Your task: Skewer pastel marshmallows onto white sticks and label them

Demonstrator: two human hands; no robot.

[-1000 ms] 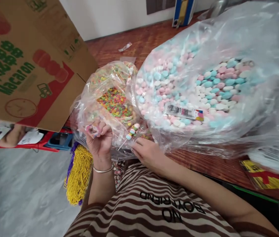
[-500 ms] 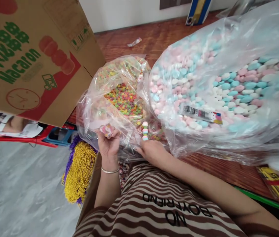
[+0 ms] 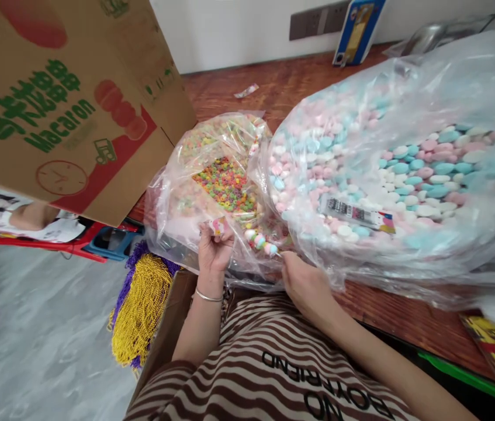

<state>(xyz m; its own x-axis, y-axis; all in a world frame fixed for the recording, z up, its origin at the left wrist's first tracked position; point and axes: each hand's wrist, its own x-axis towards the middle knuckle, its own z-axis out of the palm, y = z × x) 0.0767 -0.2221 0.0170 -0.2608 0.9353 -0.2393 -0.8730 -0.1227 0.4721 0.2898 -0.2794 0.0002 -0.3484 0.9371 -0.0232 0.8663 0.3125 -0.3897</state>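
Note:
My left hand (image 3: 215, 248) is closed in a pinch on a small printed plastic wrapper (image 3: 218, 225) in pink, yellow and white. In my right hand (image 3: 306, 280) the fingers are closed on the thin end of a candy skewer (image 3: 261, 241). Pastel round candies in white, pink, blue and green sit in a row along it, pointing up and left toward my left hand. Beneath both hands lies an open clear bag of small colourful ring candies (image 3: 225, 181). To its right is a larger clear bag of pink, white and blue candies (image 3: 431, 169).
A printed wrapper strip (image 3: 359, 213) rests on the large bag. The tall cardboard box (image 3: 72, 111) stands at left. Yellow and purple tassels (image 3: 142, 310) hang below it. One wrapper (image 3: 246, 90) lies on the wooden table (image 3: 291, 76), near a blue box (image 3: 358, 32).
My right hand has moved right and slightly down, and the candy skewer has swung from upright to a slant. My left hand has shifted right, still pinching the wrapper. The camera view has shifted.

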